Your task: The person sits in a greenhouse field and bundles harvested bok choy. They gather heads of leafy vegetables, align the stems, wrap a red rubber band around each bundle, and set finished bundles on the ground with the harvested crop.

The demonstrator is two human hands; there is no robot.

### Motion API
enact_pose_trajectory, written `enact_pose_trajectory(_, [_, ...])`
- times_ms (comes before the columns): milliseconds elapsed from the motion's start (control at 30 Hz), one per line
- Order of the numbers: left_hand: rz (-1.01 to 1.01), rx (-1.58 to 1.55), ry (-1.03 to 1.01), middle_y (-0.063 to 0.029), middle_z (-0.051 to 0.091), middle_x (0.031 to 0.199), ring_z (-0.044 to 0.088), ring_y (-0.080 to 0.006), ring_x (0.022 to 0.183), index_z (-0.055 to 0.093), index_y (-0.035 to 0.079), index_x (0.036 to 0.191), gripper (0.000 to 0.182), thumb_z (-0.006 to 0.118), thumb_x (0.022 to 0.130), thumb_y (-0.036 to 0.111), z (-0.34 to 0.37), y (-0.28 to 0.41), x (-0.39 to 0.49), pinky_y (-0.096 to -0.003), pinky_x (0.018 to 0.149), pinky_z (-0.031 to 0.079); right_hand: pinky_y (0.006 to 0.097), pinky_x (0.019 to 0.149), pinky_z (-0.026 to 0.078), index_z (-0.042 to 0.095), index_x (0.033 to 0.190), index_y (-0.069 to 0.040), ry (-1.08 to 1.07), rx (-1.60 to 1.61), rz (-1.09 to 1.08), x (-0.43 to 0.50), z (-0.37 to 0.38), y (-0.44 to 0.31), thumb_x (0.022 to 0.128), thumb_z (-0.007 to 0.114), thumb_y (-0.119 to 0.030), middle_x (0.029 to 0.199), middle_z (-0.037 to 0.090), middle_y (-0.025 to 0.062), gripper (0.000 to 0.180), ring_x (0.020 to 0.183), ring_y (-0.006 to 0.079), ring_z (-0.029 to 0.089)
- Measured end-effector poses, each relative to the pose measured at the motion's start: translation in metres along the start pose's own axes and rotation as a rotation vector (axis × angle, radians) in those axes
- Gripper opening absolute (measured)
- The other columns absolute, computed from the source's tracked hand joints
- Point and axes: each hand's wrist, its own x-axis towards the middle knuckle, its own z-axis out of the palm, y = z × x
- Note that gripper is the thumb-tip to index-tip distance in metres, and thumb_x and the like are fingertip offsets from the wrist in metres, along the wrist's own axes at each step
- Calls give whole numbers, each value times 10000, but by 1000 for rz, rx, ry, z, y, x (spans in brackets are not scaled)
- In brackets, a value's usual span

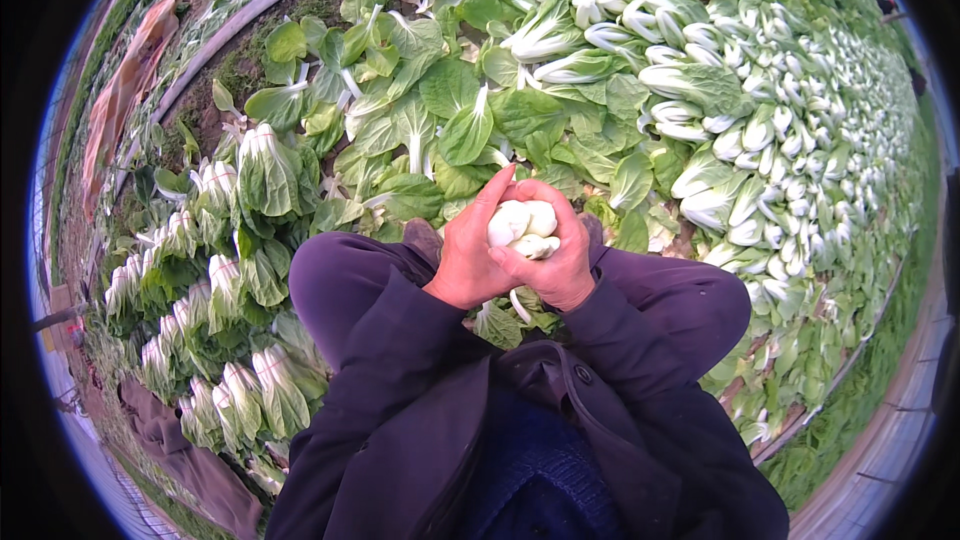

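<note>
Both my hands are wrapped around a cluster of bok choy [523, 229], its white stem bases pointing up towards me. My left hand [474, 244] curves around its left side and my right hand [559, 255] around its right. The leaves of the held cluster are hidden beneath my hands. I cannot tell how many heads it contains. Loose green leaves [469, 131] with white stalks cover the ground just beyond my fingers. My knees are bent outwards on either side of my hands.
Bundles of bok choy tied with thin red bands [262, 142] stand in rows at the left. A wide spread of untied bok choy heads [787, 127] lies at the right. A brown cloth [187, 450] lies at lower left, an orange-brown sheet [127, 97] at upper left.
</note>
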Motion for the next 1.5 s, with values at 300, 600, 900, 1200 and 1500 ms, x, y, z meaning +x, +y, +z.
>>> enact_pose_trajectory(300, [-154,-111,3,-155,675,1313,680,-206,1171,368,10,1611,1069,947,719,119,-4,4,-7,-352,1018,546,304,950,560,576,1304,-41,10,12,43,1,8,1,823,869,-27,1233,684,73,564,1078,124,664])
enact_pose_trajectory(600, [-288,-184,155,-89,692,1185,661,-146,1100,436,-28,1565,962,922,745,99,-21,6,-5,-324,963,553,461,1220,359,572,1454,-34,-427,-257,-37,65,-22,2,715,936,-601,1568,493,222,1000,1487,324,448])
enact_pose_trajectory(900, [-501,-368,177,-49,724,1032,684,-100,937,636,15,1233,612,934,701,60,-32,0,2,-281,856,577,448,1062,496,731,1250,-73,46,-1365,-99,263,-171,169,771,888,-253,1239,721,145,535,1181,331,667])
enact_pose_trajectory(1200, [-550,-267,108,-96,715,1135,690,-156,998,637,13,1220,655,951,647,53,-42,-22,9,-321,905,569,478,1079,443,731,1097,-141,-319,-1848,-229,317,-215,270,869,644,-112,1024,636,98,246,1081,310,621])
enact_pose_trajectory(1500, [-437,-267,14,-103,707,1211,669,-151,1065,601,4,1270,725,958,639,21,-46,-22,9,-329,955,555,441,948,502,698,1220,-142,-369,-1583,-409,290,-243,187,607,868,-90,1016,616,83,638,1028,318,610])
